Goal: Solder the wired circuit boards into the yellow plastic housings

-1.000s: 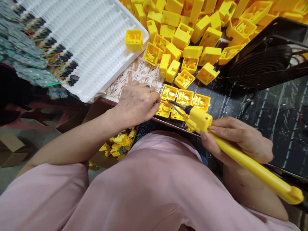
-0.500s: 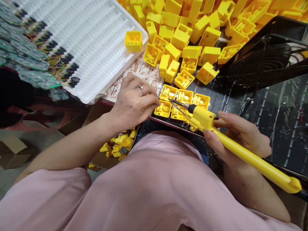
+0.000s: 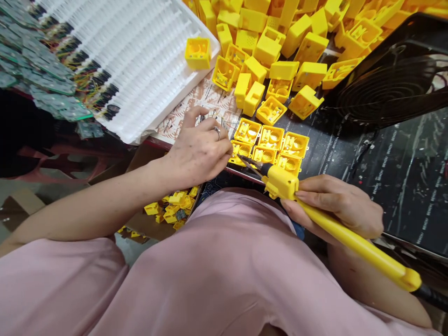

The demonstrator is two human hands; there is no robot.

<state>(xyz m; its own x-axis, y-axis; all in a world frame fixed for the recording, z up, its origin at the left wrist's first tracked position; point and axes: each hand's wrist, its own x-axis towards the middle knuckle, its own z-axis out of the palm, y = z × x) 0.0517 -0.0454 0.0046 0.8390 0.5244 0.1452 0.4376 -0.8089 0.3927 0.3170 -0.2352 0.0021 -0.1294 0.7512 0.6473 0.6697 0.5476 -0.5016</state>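
My right hand [image 3: 338,205] is wrapped round a long yellow soldering iron [image 3: 350,233]. A second thin metal piece sits beside its tip. The tip is over a small yellow plastic case [image 3: 241,150] in the near row, at its left end. Beside that case, my left hand [image 3: 203,147] has thumb and forefinger pinched together; what lies between them, if anything, is hidden. Several open yellow cases [image 3: 271,137] stand in two rows with their hollow sides up, showing small metal parts and a round perforated area.
A heap of yellow cases [image 3: 269,44] covers the back. Left of it lies a white foam tray [image 3: 140,60] with one yellow case [image 3: 198,52] on its edge, beside wired green circuit boards [image 3: 52,88]. A black fan [image 3: 388,79] stands right. Below is a carton of yellow parts [image 3: 175,205].
The soldering iron's tip has moved down and slightly left onto the near-row left case. My left hand has shifted slightly, and its other fingers have lifted. The whole view has shifted a little.
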